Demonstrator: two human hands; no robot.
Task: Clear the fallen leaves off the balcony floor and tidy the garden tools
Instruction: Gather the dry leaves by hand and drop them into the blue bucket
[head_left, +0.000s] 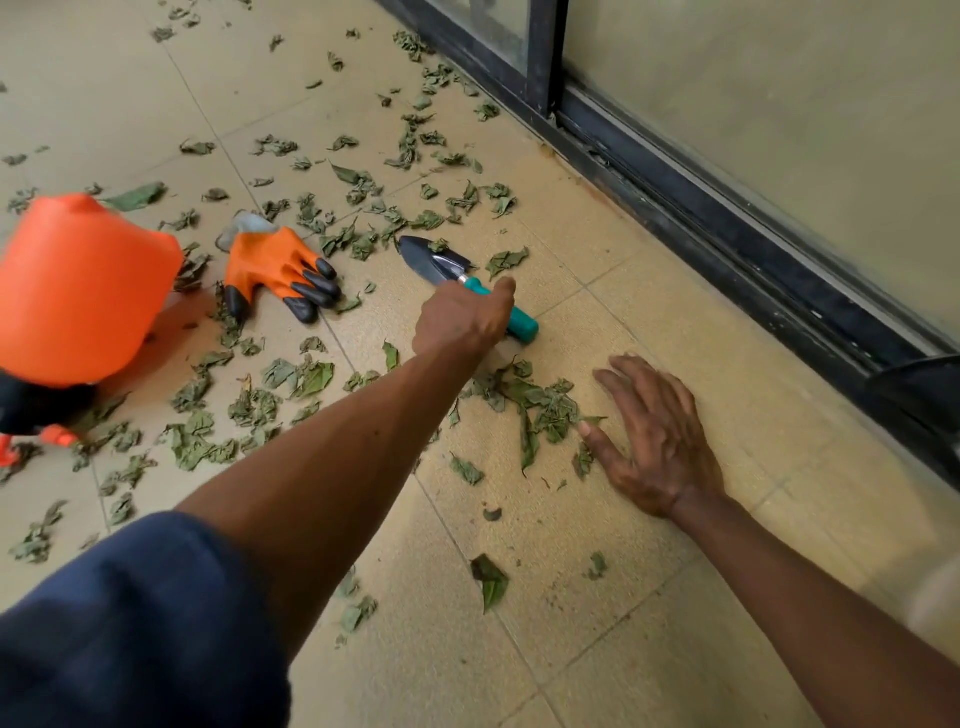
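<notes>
A hand trowel (441, 262) with a dark metal blade and a teal handle lies on the tan tiled floor near the middle. My left hand (462, 319) is wrapped around its handle. My right hand (654, 436) rests flat on the tiles with fingers spread, touching a small heap of dry green leaves (540, 410). Many more leaves (363, 228) are scattered over the floor. An orange garden glove (275, 267) with black claw tips lies to the left of the trowel.
An orange watering can or jug (83, 291) lies on its side at the left. A dark sliding-door track (727, 218) and frosted glass run along the right. A dark object (919, 389) shows at the right edge.
</notes>
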